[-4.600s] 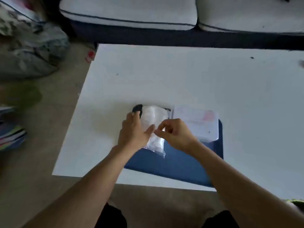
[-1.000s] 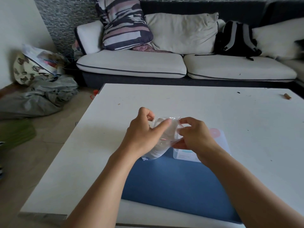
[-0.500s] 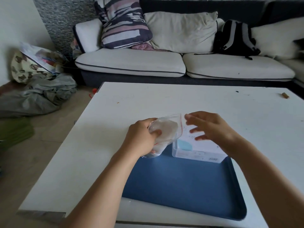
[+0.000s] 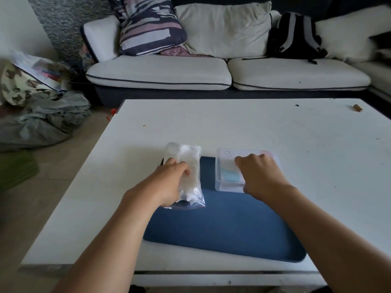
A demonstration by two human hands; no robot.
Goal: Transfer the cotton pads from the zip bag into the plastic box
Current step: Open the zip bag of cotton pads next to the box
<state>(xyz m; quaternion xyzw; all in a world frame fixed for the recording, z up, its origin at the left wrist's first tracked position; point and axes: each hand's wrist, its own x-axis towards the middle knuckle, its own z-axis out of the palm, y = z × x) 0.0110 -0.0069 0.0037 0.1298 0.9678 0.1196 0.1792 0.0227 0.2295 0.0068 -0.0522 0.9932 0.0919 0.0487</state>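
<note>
A clear zip bag (image 4: 187, 166) filled with white cotton pads lies at the far left corner of a blue tray (image 4: 228, 227). My left hand (image 4: 169, 182) grips the bag from its left side, fingers curled round it. The zip end with a red line points toward me. A clear plastic box (image 4: 225, 166) with a pale blue and pink label stands on the tray's far right part. My right hand (image 4: 260, 174) lies on top of the box, fingers bent over its lid and thumb down at its near edge.
The tray sits on a white low table (image 4: 232, 125). A small brown stub (image 4: 358, 107) lies at the table's far right. Behind the table stands a sofa (image 4: 190, 68) with cushions and a black backpack (image 4: 294, 37). Cloth bundles (image 4: 40, 121) lie on the floor at left.
My left hand has turned the bag and lowered it onto the tray's left corner. My right hand has let go of the bag and come down on the box.
</note>
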